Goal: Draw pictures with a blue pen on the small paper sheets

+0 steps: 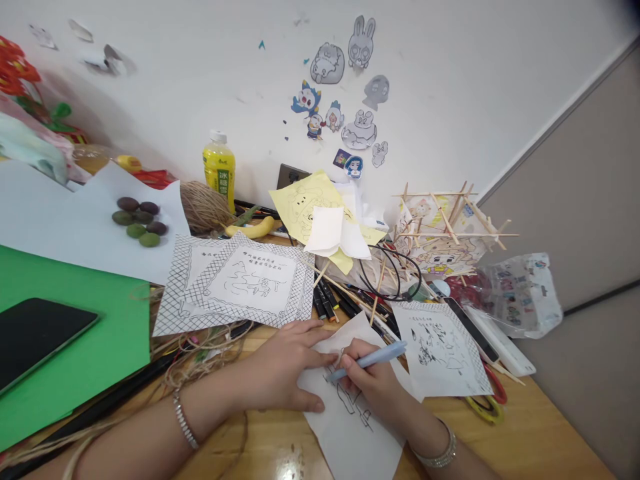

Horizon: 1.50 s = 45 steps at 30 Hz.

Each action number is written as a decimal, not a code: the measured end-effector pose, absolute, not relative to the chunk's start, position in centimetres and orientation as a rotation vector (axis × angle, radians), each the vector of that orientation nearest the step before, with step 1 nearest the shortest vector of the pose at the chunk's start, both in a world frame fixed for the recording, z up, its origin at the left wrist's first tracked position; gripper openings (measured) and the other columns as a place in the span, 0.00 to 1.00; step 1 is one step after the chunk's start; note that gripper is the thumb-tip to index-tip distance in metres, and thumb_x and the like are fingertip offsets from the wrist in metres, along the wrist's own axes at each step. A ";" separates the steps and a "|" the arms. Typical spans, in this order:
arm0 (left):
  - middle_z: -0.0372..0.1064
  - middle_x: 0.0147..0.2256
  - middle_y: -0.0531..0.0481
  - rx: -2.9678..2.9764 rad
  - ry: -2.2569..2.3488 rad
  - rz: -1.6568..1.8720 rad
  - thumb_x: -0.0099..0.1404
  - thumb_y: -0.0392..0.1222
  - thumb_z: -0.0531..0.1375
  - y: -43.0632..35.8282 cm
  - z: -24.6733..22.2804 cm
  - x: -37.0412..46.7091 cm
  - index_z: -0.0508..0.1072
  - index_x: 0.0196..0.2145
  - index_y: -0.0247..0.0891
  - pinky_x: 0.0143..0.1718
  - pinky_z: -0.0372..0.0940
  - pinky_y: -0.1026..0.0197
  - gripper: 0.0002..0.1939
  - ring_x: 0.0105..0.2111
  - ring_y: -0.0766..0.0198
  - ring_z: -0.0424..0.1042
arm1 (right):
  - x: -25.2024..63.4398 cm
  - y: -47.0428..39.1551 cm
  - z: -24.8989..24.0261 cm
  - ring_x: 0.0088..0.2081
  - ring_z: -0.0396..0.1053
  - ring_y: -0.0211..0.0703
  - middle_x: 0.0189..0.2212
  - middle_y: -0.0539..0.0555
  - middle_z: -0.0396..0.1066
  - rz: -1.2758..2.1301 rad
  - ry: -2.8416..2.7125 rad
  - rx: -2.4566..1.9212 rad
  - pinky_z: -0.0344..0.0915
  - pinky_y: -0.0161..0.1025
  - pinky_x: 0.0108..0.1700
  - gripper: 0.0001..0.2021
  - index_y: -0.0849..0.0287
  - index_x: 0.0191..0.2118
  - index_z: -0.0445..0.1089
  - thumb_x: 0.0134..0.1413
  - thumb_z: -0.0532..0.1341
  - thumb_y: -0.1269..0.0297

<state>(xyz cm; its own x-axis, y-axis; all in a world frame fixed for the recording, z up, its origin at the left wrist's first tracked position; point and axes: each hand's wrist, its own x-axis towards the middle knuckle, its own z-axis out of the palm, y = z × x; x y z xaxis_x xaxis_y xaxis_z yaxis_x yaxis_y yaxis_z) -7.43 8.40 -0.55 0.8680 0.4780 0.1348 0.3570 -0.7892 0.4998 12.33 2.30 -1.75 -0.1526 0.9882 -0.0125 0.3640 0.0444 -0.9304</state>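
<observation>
A white sheet (345, 433) with black line drawing lies on the wooden table, turned at a slant. My right hand (367, 377) grips a light blue pen (383, 353), its tip down on the sheet among the drawn lines. On the sheet's left edge rests my left hand (287, 367), fingers spread, with thumb and fingertips flat on the paper. Behind my left hand are two overlapping sheets with cross-hatched borders (255, 277). Another bordered drawing (437, 350) lies to the right of my right hand.
Markers (325, 300) and sticks lie behind the sheet. A yellow bottle (219, 170), a banana (253, 228) and yellow paper (300, 200) stand or lie farther back. At left is a black tablet (43, 333) on green paper (110, 320); scissors (487, 408) are at right.
</observation>
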 end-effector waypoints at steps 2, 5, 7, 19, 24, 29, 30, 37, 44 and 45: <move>0.53 0.60 0.49 2.569 0.600 0.372 0.49 0.58 0.65 8.4 -0.5 -7.4 0.67 0.53 0.53 0.57 0.49 0.42 0.33 0.58 0.43 0.52 | 12.4 2.3 -1.9 0.19 0.56 0.35 0.16 0.47 0.60 1.112 -1.618 -1.380 0.53 0.32 0.23 0.20 0.58 0.22 0.57 0.55 0.55 0.48; 0.54 0.60 0.49 2.583 0.607 0.365 0.48 0.58 0.65 8.4 -0.5 -7.4 0.67 0.53 0.52 0.57 0.50 0.42 0.33 0.58 0.42 0.52 | 12.4 2.2 -2.1 0.19 0.55 0.34 0.15 0.47 0.59 1.098 -1.599 -1.383 0.53 0.32 0.22 0.20 0.58 0.21 0.56 0.54 0.56 0.48; 0.54 0.60 0.48 2.595 0.609 0.355 0.48 0.58 0.65 8.4 -0.4 -7.4 0.67 0.53 0.53 0.57 0.50 0.42 0.33 0.58 0.42 0.53 | 12.4 2.2 -2.1 0.19 0.54 0.34 0.15 0.46 0.58 1.132 -1.559 -1.396 0.51 0.31 0.21 0.20 0.57 0.22 0.56 0.53 0.56 0.47; 0.53 0.60 0.47 2.607 0.612 0.321 0.49 0.57 0.65 8.3 -0.2 -7.3 0.66 0.54 0.52 0.57 0.49 0.40 0.34 0.59 0.42 0.52 | 12.3 2.1 -1.8 0.19 0.55 0.34 0.15 0.46 0.58 1.135 -1.561 -1.372 0.52 0.32 0.22 0.18 0.58 0.22 0.56 0.54 0.55 0.51; 0.52 0.61 0.47 2.603 0.621 0.302 0.49 0.56 0.65 8.3 -0.3 -7.4 0.65 0.54 0.53 0.57 0.49 0.40 0.34 0.59 0.42 0.50 | 12.2 2.1 -1.8 0.18 0.53 0.34 0.15 0.46 0.57 1.137 -1.559 -1.406 0.50 0.32 0.21 0.17 0.57 0.22 0.56 0.53 0.55 0.51; 0.51 0.61 0.47 2.616 0.611 0.307 0.49 0.56 0.65 8.2 -0.2 -7.4 0.65 0.54 0.52 0.57 0.49 0.40 0.34 0.59 0.42 0.51 | 12.2 2.2 -1.8 0.18 0.54 0.34 0.15 0.46 0.57 1.140 -1.556 -1.406 0.50 0.32 0.20 0.17 0.57 0.22 0.57 0.52 0.56 0.51; 0.52 0.61 0.47 2.617 0.610 0.311 0.49 0.56 0.65 8.2 -0.2 -7.4 0.65 0.54 0.51 0.57 0.49 0.41 0.34 0.59 0.42 0.51 | 12.2 2.2 -1.7 0.18 0.54 0.34 0.15 0.46 0.57 1.148 -1.554 -1.408 0.50 0.32 0.20 0.17 0.57 0.22 0.57 0.52 0.56 0.51; 0.52 0.61 0.48 2.602 0.619 0.316 0.49 0.55 0.66 8.3 -0.3 -7.3 0.65 0.54 0.52 0.58 0.48 0.41 0.34 0.59 0.43 0.51 | 12.0 2.1 -1.2 0.19 0.54 0.34 0.15 0.46 0.56 1.122 -1.570 -1.397 0.51 0.32 0.21 0.16 0.58 0.21 0.58 0.52 0.56 0.53; 0.53 0.60 0.48 2.591 0.616 0.333 0.49 0.55 0.66 8.2 -0.2 -7.4 0.66 0.54 0.52 0.57 0.49 0.41 0.34 0.59 0.43 0.52 | 12.1 2.1 -1.3 0.18 0.53 0.34 0.14 0.45 0.56 1.117 -1.564 -1.394 0.51 0.32 0.20 0.15 0.58 0.22 0.59 0.52 0.56 0.54; 0.53 0.60 0.48 2.594 0.613 0.337 0.49 0.55 0.66 8.2 -0.2 -7.4 0.65 0.54 0.52 0.57 0.49 0.41 0.34 0.59 0.44 0.52 | 12.0 2.1 -1.3 0.18 0.53 0.34 0.14 0.45 0.56 1.118 -1.566 -1.394 0.51 0.32 0.20 0.15 0.59 0.22 0.60 0.52 0.56 0.54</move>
<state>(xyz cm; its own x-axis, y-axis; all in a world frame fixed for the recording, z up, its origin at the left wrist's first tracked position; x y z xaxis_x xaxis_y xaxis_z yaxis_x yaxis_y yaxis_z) -7.41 8.22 -0.24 0.8715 0.4730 0.1296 0.3628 -0.7996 0.4786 12.04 2.14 -1.28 -0.1284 0.9916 -0.0186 0.3394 0.0263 -0.9403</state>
